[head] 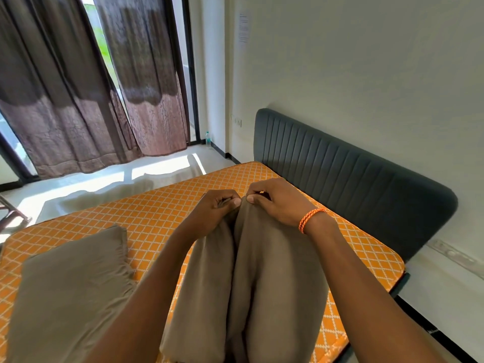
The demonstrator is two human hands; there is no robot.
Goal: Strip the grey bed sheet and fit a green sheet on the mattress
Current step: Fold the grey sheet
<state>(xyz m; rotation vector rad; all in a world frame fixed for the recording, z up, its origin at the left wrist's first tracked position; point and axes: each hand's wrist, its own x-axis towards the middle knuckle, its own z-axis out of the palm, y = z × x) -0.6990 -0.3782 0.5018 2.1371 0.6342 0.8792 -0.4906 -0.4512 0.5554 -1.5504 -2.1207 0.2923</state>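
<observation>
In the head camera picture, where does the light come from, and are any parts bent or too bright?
Head view: daylight enters between the curtains, leaving blown-out patches on the floor; wide-angle distortion curves the headboard and the mattress edge; both hands, left hand and right hand, look sharp.

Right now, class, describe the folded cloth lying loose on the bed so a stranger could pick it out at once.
Start at the orange checked mattress below the dark headboard. Near its left edge lies a folded grey-brown cloth. Unlike the matching sheet pinched by both hands, nobody touches it.
</observation>
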